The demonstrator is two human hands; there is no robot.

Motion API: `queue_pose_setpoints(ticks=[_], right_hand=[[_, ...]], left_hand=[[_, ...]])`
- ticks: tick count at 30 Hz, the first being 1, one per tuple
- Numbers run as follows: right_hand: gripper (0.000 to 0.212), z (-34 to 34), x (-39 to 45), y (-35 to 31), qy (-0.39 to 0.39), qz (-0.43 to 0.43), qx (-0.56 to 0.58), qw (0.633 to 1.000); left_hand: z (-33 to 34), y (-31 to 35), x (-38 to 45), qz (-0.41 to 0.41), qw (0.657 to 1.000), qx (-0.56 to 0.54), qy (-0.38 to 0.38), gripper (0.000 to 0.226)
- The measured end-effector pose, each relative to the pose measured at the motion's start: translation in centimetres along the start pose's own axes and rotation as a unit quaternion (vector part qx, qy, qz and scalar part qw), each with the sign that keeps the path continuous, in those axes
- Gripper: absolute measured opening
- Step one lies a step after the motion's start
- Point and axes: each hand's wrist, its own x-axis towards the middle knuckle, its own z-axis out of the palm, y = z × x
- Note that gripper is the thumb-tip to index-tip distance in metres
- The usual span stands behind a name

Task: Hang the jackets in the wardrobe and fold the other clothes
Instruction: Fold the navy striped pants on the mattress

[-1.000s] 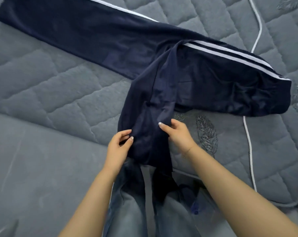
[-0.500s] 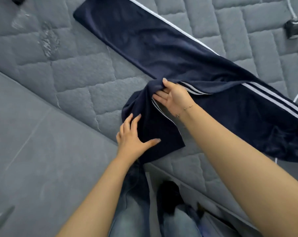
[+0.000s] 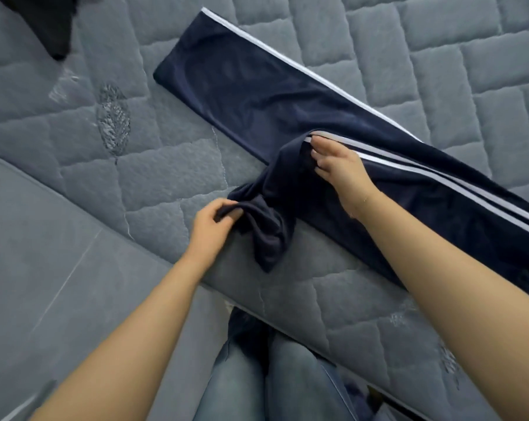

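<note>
Now bunched in the left hand [image 3: 216,221]: loose second leg of the navy track pants [image 3: 287,117], which half a second ago lay flat under an open palm. Fingers and thumb curled round a twisted wad of cloth near the bed edge. Right hand [image 3: 337,167] shifted little; fingers fairly straight, lying on the fabric beside the white side stripes [image 3: 424,168], tips tucked at the fold, apparently pressing, not gripping. Head view swung left since then, bringing the cuff end into sight.

Pants stretched diagonally across the grey quilted mattress [image 3: 166,165], one leg flat from upper centre down to the right edge, second leg crumpled between the hands. Fold not yet squared.

Risks, as judgement:
- Twist in the gripped leg likely carried into the fold if laid over unshaken; lumpy, skewed result.
- Pull from the left against light pressure from the right could drag the flat leg off line, stripes no longer matching.
- Slick-looking cloth, close to the mattress edge [image 3: 178,265]; released wad could slide off toward the jeans-clad legs [image 3: 257,384] below.

Further out: dark garment [image 3: 49,22] at upper left corner, well apart, untouched. Embroidered patch [image 3: 112,120] on the mattress left of the cuff.
</note>
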Motion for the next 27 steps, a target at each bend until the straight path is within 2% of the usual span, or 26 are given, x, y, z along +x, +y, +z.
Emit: queue_pose_setpoints(ticks=[1, 3, 5, 10, 12, 14, 16, 17, 18, 20, 22, 24, 25, 26, 27], right_hand=[[0.060, -0.6, 0.0, 0.2, -0.007, -0.023, -0.044, 0.999], [0.062, -1.4, 0.4, 0.6, -0.028, -0.055, -0.134, 0.989], [0.055, -1.8, 1.2, 0.8, -0.033, -0.078, -0.201, 0.976], [0.035, -1.2, 3.9, 0.4, 0.032, -0.186, -0.343, 0.920], [0.034, -0.9, 4.9, 0.3, 0.073, -0.198, -0.386, 0.898], [0.036, -0.5, 5.7, 0.2, 0.105, -0.195, -0.406, 0.887], [0.036, 0.0, 6.6, 0.0, 0.129, -0.186, -0.427, 0.875], [0.037, 0.2, 7.0, -0.1, 0.138, -0.180, -0.444, 0.867], [0.038, 0.6, 7.5, -0.2, 0.142, -0.174, -0.460, 0.859], [0.037, 1.4, 8.3, -0.6, 0.146, -0.162, -0.475, 0.852], [0.030, 2.2, 9.2, -1.1, 0.151, -0.150, -0.462, 0.861], [0.022, 3.1, 10.1, -1.6, 0.152, -0.138, -0.460, 0.864], [0.019, 3.4, 10.4, -1.8, 0.150, -0.133, -0.464, 0.863], [0.018, 3.7, 10.5, -1.9, 0.148, -0.132, -0.458, 0.866], [0.017, 3.8, 10.6, -2.0, 0.148, -0.136, -0.438, 0.876]], left_hand=[[-0.7, 1.3, 1.1, -0.044, 0.996, -0.075, 0.028, 0.009], [-2.3, 4.2, 3.7, -0.119, 0.966, -0.215, 0.081, 0.012], [-4.3, 6.4, 6.7, -0.172, 0.933, -0.299, 0.101, 0.012], [-7.3, 8.7, 13.4, -0.208, 0.941, -0.252, 0.084, 0.024], [-7.4, 8.8, 14.9, -0.235, 0.920, -0.305, 0.070, 0.030], [-7.6, 8.6, 15.8, -0.219, 0.913, -0.326, 0.114, 0.031], [-8.2, 8.5, 15.6, -0.146, 0.948, -0.233, 0.164, 0.031], [-8.8, 8.3, 14.9, -0.089, 0.969, -0.164, 0.160, 0.031], [-9.4, 8.2, 14.2, -0.032, 0.986, -0.103, 0.123, 0.033], [-10.7, 7.8, 13.2, 0.039, 0.999, 0.012, -0.011, 0.051], [-11.3, 7.2, 12.7, 0.073, 0.976, 0.170, -0.112, 0.081], [-11.3, 6.5, 12.9, 0.125, 0.906, 0.389, -0.113, 0.101], [-11.2, 6.2, 13.2, 0.148, 0.872, 0.456, -0.101, 0.099], [-11.0, 6.0, 13.6, 0.172, 0.858, 0.475, -0.089, 0.087], [-10.9, 6.1, 14.2, 0.194, 0.864, 0.458, -0.079, 0.066]])
